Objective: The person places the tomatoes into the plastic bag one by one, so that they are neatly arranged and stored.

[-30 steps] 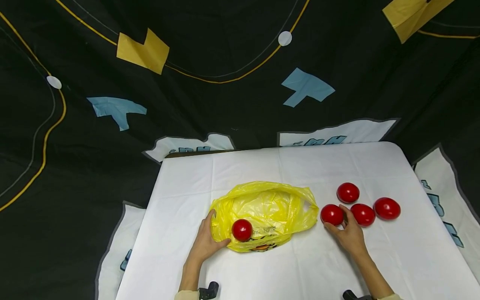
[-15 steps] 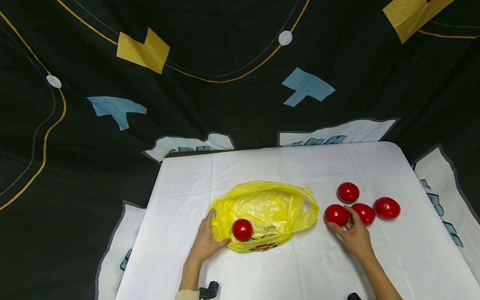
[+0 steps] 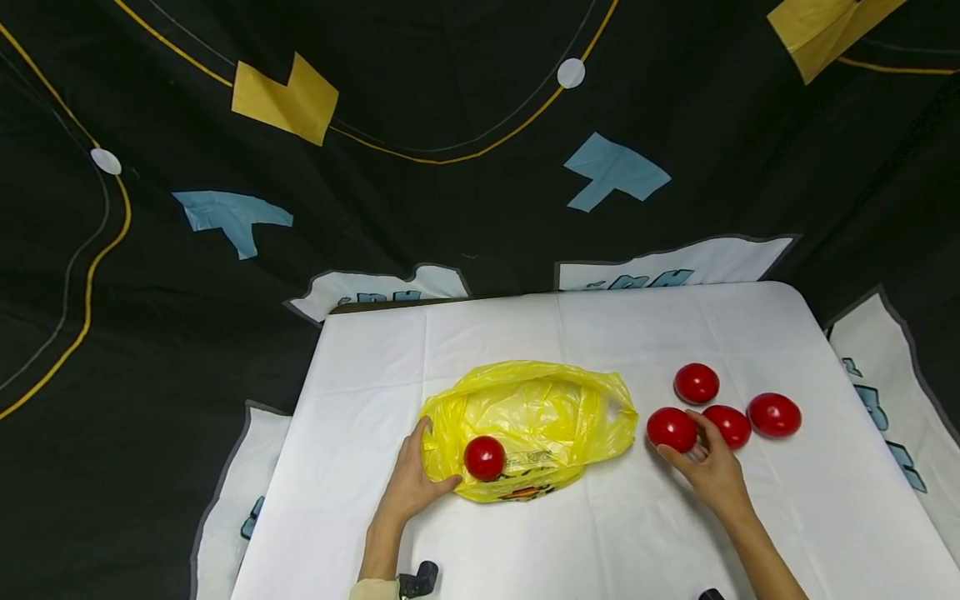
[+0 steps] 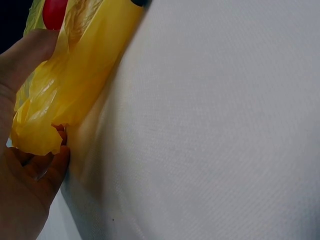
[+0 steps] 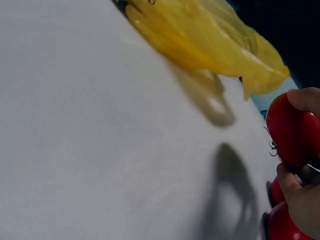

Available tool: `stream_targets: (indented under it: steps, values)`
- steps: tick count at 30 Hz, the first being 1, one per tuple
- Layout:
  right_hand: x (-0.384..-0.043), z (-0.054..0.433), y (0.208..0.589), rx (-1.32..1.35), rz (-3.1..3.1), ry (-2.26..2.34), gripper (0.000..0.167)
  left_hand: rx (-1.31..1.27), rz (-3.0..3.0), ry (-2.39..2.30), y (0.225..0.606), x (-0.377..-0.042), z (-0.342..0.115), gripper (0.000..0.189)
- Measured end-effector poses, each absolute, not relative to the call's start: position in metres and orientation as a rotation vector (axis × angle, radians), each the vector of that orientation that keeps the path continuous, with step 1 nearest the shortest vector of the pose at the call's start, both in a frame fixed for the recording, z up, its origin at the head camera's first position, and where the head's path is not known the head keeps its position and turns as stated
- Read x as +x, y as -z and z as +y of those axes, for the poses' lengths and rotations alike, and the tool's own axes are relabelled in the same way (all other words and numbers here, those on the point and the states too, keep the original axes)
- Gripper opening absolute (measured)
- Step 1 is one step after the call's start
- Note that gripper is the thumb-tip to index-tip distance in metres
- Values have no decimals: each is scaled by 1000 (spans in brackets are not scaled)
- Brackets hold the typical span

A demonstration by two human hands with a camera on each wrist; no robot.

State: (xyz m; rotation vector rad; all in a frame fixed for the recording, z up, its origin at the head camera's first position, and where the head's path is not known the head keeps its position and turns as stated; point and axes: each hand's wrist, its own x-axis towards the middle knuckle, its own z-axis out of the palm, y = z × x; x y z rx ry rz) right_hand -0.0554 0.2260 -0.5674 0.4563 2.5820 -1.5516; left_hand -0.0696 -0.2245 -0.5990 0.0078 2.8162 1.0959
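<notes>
My left hand [image 3: 411,483] holds the left side of a yellow plastic bag [image 3: 536,417], thumb at its near rim and fingers round the far side. One red tomato [image 3: 484,458] lies in the bag's mouth, close to that thumb. To the right of the bag, my right hand [image 3: 712,471] grips another tomato [image 3: 671,430] between thumb and fingers. In the right wrist view a thin green stem star [image 5: 272,146] shows on the held tomato's underside.
Three more tomatoes rest on the white-covered table [image 3: 510,550]: a back one [image 3: 696,383], a middle one [image 3: 727,427] beside my right fingers, and a right one [image 3: 774,415]. A dark curtain [image 3: 465,225] hangs behind the table.
My right hand has shifted slightly right and toward me with the tomato in its grip. The left hand and bag stay where they were.
</notes>
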Motion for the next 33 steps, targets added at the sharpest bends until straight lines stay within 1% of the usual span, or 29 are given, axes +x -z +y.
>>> stream_targets:
  steps: [7, 14, 33]
  values:
    - [-55, 223, 554, 384, 2527, 1675, 89, -7, 2810, -1087, 598, -70, -224, 115]
    - [-53, 218, 546, 324, 2529, 1740, 83, -12, 2812, -1068, 598, -70, -223, 115]
    - [-48, 198, 539, 216, 2572, 1687, 79, -10, 2816, -1059, 598, -70, -223, 115]
